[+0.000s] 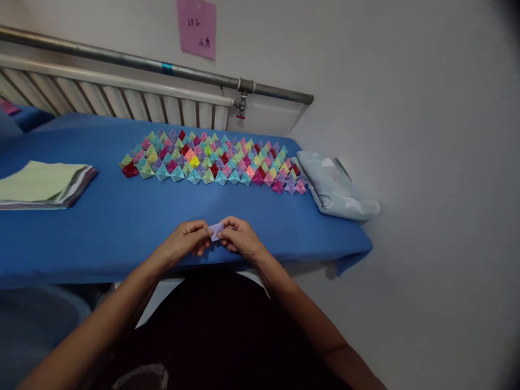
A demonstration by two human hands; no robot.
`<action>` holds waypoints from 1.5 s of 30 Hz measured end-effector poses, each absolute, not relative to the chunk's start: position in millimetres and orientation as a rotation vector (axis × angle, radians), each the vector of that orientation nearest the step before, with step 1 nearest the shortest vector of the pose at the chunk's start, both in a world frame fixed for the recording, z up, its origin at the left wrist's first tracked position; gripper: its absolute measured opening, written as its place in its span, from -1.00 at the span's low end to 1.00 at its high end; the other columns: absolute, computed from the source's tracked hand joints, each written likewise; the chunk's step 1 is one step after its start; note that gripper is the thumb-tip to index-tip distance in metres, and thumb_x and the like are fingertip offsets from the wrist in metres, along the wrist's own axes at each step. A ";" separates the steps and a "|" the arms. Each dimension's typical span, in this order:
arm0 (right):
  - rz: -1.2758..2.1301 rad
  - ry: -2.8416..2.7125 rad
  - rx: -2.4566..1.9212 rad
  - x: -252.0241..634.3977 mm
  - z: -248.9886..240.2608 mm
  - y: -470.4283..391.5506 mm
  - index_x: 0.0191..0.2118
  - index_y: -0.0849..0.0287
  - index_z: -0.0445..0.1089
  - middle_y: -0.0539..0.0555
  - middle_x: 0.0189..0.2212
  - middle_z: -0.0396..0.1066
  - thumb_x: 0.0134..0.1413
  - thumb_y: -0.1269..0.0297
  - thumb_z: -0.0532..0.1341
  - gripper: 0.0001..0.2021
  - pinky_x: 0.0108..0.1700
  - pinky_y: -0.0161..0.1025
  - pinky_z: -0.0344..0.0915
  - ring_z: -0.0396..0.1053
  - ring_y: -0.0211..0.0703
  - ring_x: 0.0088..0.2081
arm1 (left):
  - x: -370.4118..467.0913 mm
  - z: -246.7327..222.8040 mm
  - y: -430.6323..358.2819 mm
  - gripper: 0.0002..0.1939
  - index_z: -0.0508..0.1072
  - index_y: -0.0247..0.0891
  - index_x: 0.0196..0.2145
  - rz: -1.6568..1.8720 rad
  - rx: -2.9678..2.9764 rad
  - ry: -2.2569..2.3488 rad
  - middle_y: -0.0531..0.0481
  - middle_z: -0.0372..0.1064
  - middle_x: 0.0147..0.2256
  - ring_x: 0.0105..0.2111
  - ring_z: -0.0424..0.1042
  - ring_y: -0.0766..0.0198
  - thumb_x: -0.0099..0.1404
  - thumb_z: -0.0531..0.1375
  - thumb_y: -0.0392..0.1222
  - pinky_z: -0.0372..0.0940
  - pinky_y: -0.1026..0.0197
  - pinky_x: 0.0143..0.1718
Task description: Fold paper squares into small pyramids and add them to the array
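Note:
Between my two hands, over the front part of the blue-covered table, is a small folded piece of lavender paper. My left hand pinches its left side between thumb and fingers. The right side is pinched by my right hand, whose fingers curl around the edge. Beyond my hands lie rows of small folded paper pieces in pink, red, green, yellow, purple and light blue, packed closely together.
A stack of paper sheets, light green on top, lies at the left. A folded light blue cloth rests at the table's right end. A radiator and metal pipe run behind. A pink note hangs on the wall.

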State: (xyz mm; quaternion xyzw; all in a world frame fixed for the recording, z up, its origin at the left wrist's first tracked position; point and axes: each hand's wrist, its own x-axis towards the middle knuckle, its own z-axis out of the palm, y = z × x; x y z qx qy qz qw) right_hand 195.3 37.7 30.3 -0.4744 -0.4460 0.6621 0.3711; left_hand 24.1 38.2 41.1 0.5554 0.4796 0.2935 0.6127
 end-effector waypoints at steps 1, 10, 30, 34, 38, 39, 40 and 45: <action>1.722 -1.157 -1.218 195.7 31.2 37.9 -0.41 0.15 0.30 -0.21 -0.73 0.22 -0.26 0.32 0.23 -0.83 -0.69 -0.48 -0.13 0.00 -0.48 -0.73 | 24.5 43.1 37.1 -0.65 0.35 -0.24 -0.57 0.657 1.281 1.114 0.13 0.29 -0.66 -0.68 0.23 0.42 0.05 0.22 0.12 0.08 0.35 -0.64; 1.463 -1.388 -1.224 195.7 28.6 19.8 -0.19 0.07 0.31 -0.23 -0.63 0.21 -0.13 0.35 0.24 -0.71 -0.50 -0.42 0.11 0.17 -0.39 -0.60 | 26.4 50.3 26.1 -0.74 0.28 -0.21 -0.59 0.530 1.202 1.294 0.16 0.24 -0.67 -0.73 0.17 0.43 0.03 0.16 0.02 0.01 0.36 -0.71; 0.614 -2.277 -1.417 208.7 32.7 -4.3 -0.07 0.20 0.48 0.11 -0.13 0.41 0.22 0.44 0.12 -0.76 -0.04 -0.25 0.26 0.37 -0.20 -0.14 | 6.1 14.3 12.9 -0.75 0.53 -0.21 -0.20 0.649 2.747 1.102 -0.09 0.49 -0.20 -0.26 0.40 0.17 0.43 0.04 -0.21 0.24 0.12 -0.22; 0.599 -2.338 -1.350 211.9 30.9 -4.6 -0.04 0.23 0.46 0.14 -0.12 0.44 0.18 0.42 0.18 -0.75 -0.01 -0.22 0.26 0.37 -0.16 -0.10 | -2.4 8.3 9.1 -0.72 0.51 -0.25 -0.11 0.769 2.850 1.038 -0.12 0.51 -0.17 -0.24 0.40 0.15 0.46 0.02 -0.20 0.23 0.10 -0.24; 0.600 -2.356 -1.366 211.8 29.6 -2.0 -0.07 0.21 0.47 0.12 -0.16 0.45 0.22 0.39 0.17 -0.79 -0.05 -0.24 0.26 0.38 -0.17 -0.13 | -4.9 5.6 10.8 -0.72 0.52 -0.25 -0.12 0.809 2.852 1.005 -0.11 0.53 -0.16 -0.24 0.41 0.16 0.46 0.04 -0.14 0.23 0.10 -0.23; 0.602 -2.351 -1.371 211.8 29.3 -1.5 -0.07 0.20 0.47 0.11 -0.16 0.45 0.24 0.38 0.16 -0.80 -0.05 -0.24 0.26 0.38 -0.18 -0.13 | -5.0 4.9 11.6 -0.72 0.52 -0.25 -0.13 0.817 2.846 1.004 -0.11 0.53 -0.16 -0.24 0.41 0.16 0.46 0.04 -0.13 0.23 0.10 -0.23; 0.602 -2.348 -1.372 211.9 29.0 -1.1 -0.07 0.20 0.47 0.11 -0.15 0.45 0.26 0.37 0.15 -0.80 -0.05 -0.24 0.26 0.38 -0.18 -0.13 | -4.9 4.3 12.4 -0.72 0.53 -0.24 -0.14 0.825 2.837 1.007 -0.11 0.53 -0.17 -0.24 0.41 0.16 0.46 0.04 -0.12 0.23 0.10 -0.22; 0.607 -2.369 -1.357 213.3 29.1 -1.0 -0.06 0.19 0.46 0.11 -0.13 0.45 0.26 0.35 0.17 -0.81 -0.05 -0.23 0.26 0.37 -0.17 -0.10 | -4.2 5.1 12.9 -0.68 0.55 -0.22 -0.17 0.793 2.785 1.060 -0.10 0.53 -0.19 -0.24 0.41 0.17 0.47 0.02 -0.10 0.22 0.10 -0.22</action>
